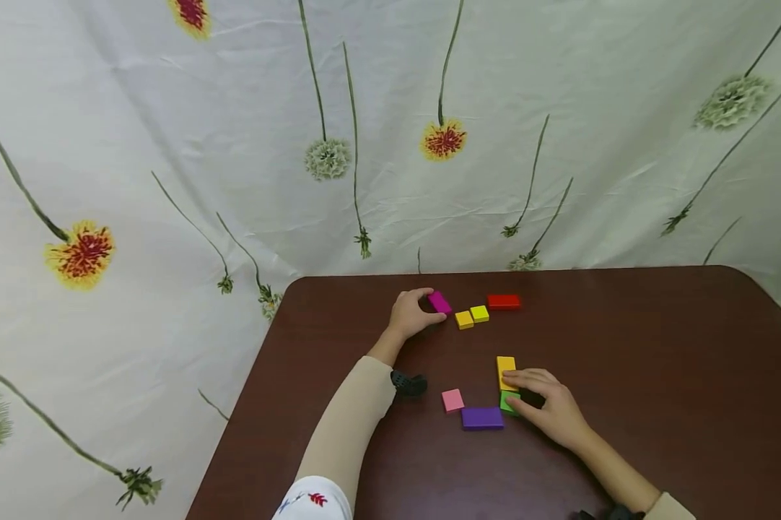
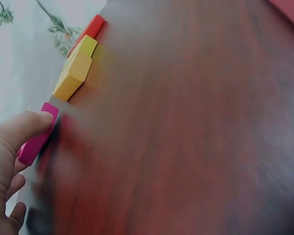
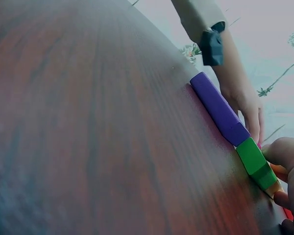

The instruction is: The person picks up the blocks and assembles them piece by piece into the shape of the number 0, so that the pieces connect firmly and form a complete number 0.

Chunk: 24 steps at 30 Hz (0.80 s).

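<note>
Left hand [image 1: 411, 313] pinched the magenta rectangular block [image 1: 439, 302] between thumb and fingers, at the far left part of the brown desk [image 1: 657, 375]. Whether the block rested fully on the desktop or was slightly raised, I could not tell.

Just beside it lay an orange-yellow cube [image 1: 464, 320] and a lemon-yellow cube [image 1: 479, 313], with a red rectangular block [image 1: 504, 302] beyond. With so little room there, a light fingertip pinch and a move away from that row looked the safest way to spare the cubes a knock.

Nearer the person, the right hand [image 1: 553, 408] had its thumb at the green block [image 3: 253, 159] and its fingertips at the amber rectangular block [image 1: 506, 363]; I could not tell whether it gripped either. Gentle, even contact seemed best, since a push could have skewed the join between them. The purple rectangular block [image 1: 483, 419] sat right by the green one, and the pink block [image 1: 452, 400] was at its other end. Behind the desk hung a flower-printed cloth [image 1: 234, 108].
</note>
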Each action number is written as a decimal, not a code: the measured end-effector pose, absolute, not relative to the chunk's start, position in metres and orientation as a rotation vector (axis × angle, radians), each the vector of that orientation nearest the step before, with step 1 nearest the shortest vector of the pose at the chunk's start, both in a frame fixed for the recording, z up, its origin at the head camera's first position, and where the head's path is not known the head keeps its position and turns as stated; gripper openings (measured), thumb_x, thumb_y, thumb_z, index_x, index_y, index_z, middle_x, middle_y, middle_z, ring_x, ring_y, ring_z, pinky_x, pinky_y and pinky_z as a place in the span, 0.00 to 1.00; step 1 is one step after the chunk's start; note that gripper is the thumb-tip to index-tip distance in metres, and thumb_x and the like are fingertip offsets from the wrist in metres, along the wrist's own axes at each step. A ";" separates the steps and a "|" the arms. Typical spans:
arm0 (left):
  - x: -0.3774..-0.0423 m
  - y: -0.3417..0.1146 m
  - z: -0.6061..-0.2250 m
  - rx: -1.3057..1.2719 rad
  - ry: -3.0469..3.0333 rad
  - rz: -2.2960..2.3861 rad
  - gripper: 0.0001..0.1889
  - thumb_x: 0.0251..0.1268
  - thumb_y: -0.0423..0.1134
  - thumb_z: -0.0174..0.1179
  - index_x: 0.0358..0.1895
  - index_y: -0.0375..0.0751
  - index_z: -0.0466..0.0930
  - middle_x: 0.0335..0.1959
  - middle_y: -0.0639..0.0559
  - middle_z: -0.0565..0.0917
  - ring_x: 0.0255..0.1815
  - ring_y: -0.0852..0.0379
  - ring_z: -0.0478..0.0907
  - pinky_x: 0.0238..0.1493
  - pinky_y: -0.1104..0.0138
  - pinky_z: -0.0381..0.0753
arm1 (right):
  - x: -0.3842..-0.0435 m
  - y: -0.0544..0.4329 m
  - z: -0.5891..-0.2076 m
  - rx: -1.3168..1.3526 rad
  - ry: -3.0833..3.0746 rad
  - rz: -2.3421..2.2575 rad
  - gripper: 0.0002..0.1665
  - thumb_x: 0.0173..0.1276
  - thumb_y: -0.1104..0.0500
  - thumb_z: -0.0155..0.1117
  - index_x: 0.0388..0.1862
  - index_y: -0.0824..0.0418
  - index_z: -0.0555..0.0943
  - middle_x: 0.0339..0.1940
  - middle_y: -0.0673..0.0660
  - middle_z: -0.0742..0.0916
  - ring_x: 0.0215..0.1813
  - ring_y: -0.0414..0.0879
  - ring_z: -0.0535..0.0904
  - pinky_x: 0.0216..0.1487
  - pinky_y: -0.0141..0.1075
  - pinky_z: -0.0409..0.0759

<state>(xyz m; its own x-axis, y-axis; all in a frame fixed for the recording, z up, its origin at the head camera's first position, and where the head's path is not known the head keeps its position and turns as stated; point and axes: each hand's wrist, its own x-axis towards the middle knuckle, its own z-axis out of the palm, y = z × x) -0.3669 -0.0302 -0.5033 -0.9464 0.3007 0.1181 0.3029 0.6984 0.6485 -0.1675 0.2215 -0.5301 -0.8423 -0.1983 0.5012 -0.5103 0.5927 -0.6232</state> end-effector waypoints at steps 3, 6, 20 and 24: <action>-0.360 -0.036 -0.503 -0.569 -2.868 -1.133 0.33 0.54 0.49 0.72 0.64 0.42 0.76 0.60 0.46 0.79 0.58 0.46 0.69 0.58 0.54 0.73 | -0.167 0.222 -0.531 0.564 -2.456 1.118 0.19 0.55 0.63 0.76 0.48 0.58 0.87 0.52 0.49 0.86 0.55 0.45 0.76 0.54 0.36 0.74; -0.351 -0.043 -0.502 -0.619 -2.850 -1.156 0.33 0.53 0.49 0.72 0.63 0.42 0.77 0.60 0.46 0.79 0.58 0.46 0.70 0.58 0.52 0.72 | -0.168 0.223 -0.531 0.570 -2.454 1.128 0.19 0.55 0.63 0.76 0.48 0.58 0.87 0.52 0.50 0.86 0.56 0.46 0.76 0.54 0.42 0.75; -0.297 -0.067 -0.495 -0.903 -2.852 -1.200 0.32 0.51 0.50 0.74 0.62 0.45 0.79 0.59 0.49 0.80 0.59 0.47 0.70 0.59 0.51 0.71 | -0.169 0.217 -0.533 0.574 -2.455 1.136 0.19 0.55 0.63 0.76 0.48 0.59 0.87 0.52 0.50 0.86 0.56 0.47 0.76 0.55 0.41 0.75; -0.287 -0.064 -0.498 -0.930 -2.857 -1.224 0.32 0.51 0.49 0.74 0.62 0.46 0.79 0.58 0.51 0.80 0.58 0.50 0.70 0.58 0.53 0.72 | -0.168 0.219 -0.533 0.571 -2.452 1.145 0.19 0.55 0.64 0.76 0.48 0.59 0.87 0.52 0.50 0.86 0.56 0.46 0.76 0.56 0.36 0.73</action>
<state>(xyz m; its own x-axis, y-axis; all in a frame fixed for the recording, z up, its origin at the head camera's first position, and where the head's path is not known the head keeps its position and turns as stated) -0.2869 -0.0639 -0.4980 -0.8307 0.5424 0.1254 0.4650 0.5522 0.6920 -0.1682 0.2191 -0.5330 -0.8479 -0.2012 0.4905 -0.5052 0.5871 -0.6325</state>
